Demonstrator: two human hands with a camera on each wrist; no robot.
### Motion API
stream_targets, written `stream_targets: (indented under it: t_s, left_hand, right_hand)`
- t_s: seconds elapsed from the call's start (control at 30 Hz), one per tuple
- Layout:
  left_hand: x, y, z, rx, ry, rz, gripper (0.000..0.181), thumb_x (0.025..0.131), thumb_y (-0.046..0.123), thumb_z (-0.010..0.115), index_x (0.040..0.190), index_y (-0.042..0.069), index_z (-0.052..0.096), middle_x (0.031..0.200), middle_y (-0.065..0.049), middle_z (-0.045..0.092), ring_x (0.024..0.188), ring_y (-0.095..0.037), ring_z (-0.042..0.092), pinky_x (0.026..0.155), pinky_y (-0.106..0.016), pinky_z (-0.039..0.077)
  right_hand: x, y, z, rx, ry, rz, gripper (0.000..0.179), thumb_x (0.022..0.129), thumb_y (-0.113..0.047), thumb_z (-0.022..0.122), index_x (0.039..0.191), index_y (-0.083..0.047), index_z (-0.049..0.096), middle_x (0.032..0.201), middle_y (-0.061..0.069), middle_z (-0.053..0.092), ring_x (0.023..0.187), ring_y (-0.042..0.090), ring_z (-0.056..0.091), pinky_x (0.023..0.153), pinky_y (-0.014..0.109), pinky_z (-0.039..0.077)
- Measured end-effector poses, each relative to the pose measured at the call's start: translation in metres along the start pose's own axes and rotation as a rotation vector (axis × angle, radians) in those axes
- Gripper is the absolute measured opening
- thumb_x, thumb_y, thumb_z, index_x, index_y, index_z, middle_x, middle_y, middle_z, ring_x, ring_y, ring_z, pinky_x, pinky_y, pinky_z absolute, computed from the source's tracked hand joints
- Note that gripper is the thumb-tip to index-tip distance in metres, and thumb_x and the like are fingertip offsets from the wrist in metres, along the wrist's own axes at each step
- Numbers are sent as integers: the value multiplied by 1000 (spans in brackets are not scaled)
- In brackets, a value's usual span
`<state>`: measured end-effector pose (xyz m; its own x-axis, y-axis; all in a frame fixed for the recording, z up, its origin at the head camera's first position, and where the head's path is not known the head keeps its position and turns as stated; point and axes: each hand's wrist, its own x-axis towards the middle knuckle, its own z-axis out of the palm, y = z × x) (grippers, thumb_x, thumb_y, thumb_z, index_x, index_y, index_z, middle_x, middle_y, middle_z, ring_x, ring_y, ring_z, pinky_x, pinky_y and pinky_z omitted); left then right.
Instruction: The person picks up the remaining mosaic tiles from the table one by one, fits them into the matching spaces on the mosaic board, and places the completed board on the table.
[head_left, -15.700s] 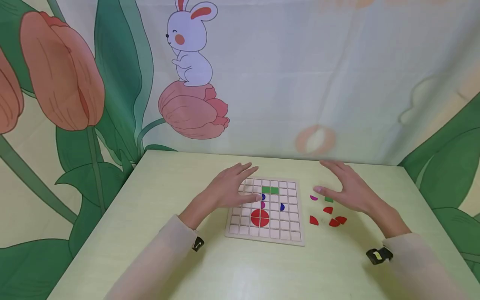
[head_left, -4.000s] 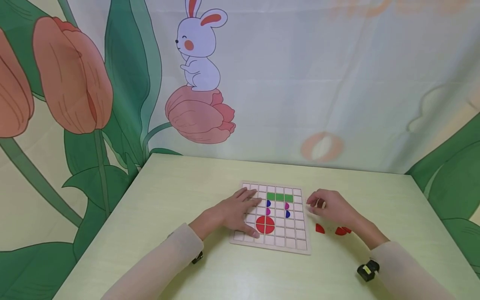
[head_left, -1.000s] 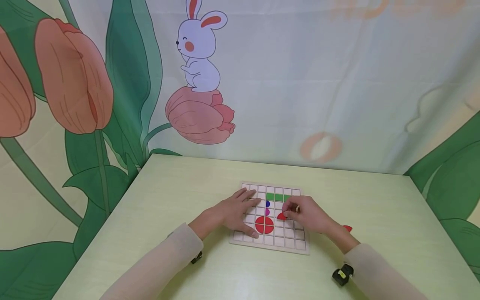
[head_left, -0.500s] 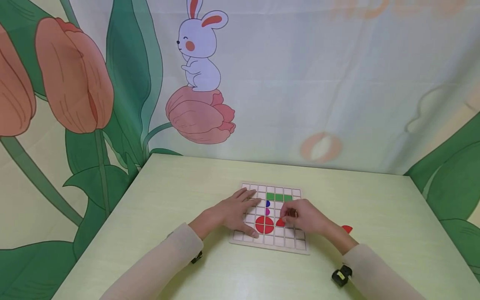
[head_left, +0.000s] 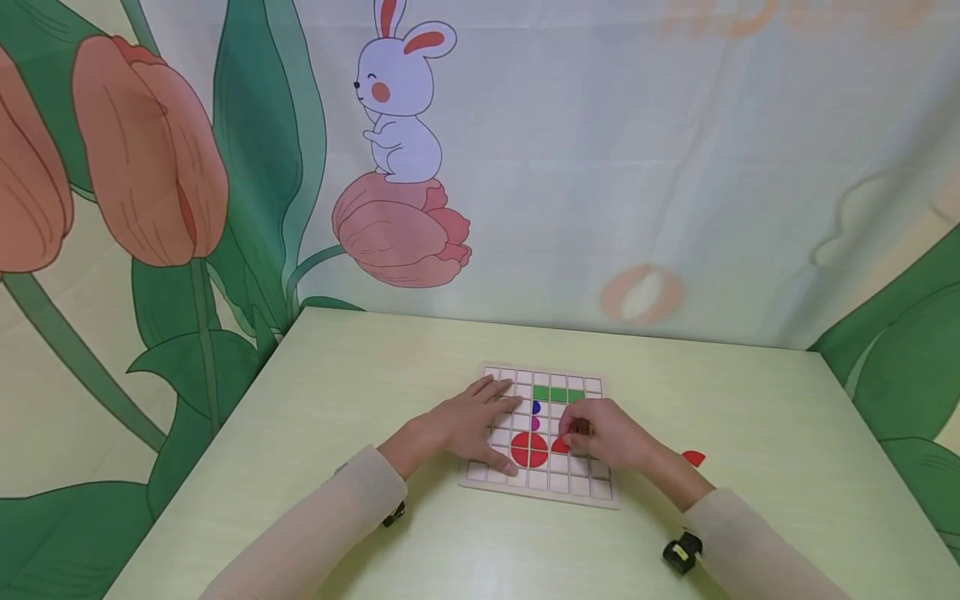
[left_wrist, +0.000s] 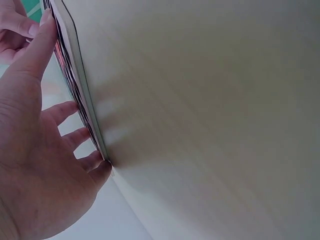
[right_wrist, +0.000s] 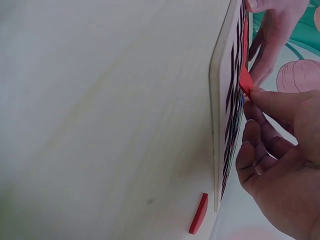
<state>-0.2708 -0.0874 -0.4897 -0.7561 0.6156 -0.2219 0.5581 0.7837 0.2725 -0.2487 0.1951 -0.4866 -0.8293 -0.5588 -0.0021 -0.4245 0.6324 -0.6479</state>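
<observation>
A square board with a grid of pale cells (head_left: 540, 499) lies on the table. My left hand (head_left: 471, 423) rests on its left part, fingers spread and straight. With thumb and fingertips my right hand (head_left: 609, 435) pinches a red quarter-circle piece (head_left: 559, 445), held over the board's right half. In the right wrist view this red piece (right_wrist: 245, 81) is tilted, its edge right at the board's surface. Left of it, red quarter pieces form a circle (head_left: 529, 450) on the board. A blue half-circle (head_left: 536, 407) and a magenta half-circle (head_left: 535, 423) sit above that circle.
Green squares (head_left: 558, 394) form a row near the board's far edge. A loose red piece (head_left: 694, 458) lies on the table (head_left: 360, 375) by my right forearm. Behind the table hangs a curtain (head_left: 562, 167) printed with tulips and a rabbit.
Since 4 s ago, my right hand has brought a red piece onto the board; lately it shifted slightly towards me. Earlier, both hands were raised and more pieces lay on the table.
</observation>
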Motion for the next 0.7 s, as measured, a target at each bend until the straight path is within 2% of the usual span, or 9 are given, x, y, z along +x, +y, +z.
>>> stream_targets:
  t_s: [0.27, 0.7]
  left_hand:
    - [0, 0, 0, 2, 0, -2, 117, 76, 80, 77, 170, 30, 28, 179, -1, 10, 164, -30, 2, 129, -55, 22]
    - [-1, 1, -1, 10, 2, -4, 116, 77, 80, 77, 170, 30, 28, 179, -1, 10, 164, -30, 3, 129, -54, 23]
  right_hand:
    - [1, 0, 1, -17, -1, 2, 6, 97, -5, 78, 96, -10, 74, 87, -7, 63, 82, 17, 56, 70, 26, 50]
    - [4, -1, 3, -31, -10, 57, 10, 96, -6, 79, 94, -14, 73, 87, -6, 61, 84, 17, 56, 69, 25, 49]
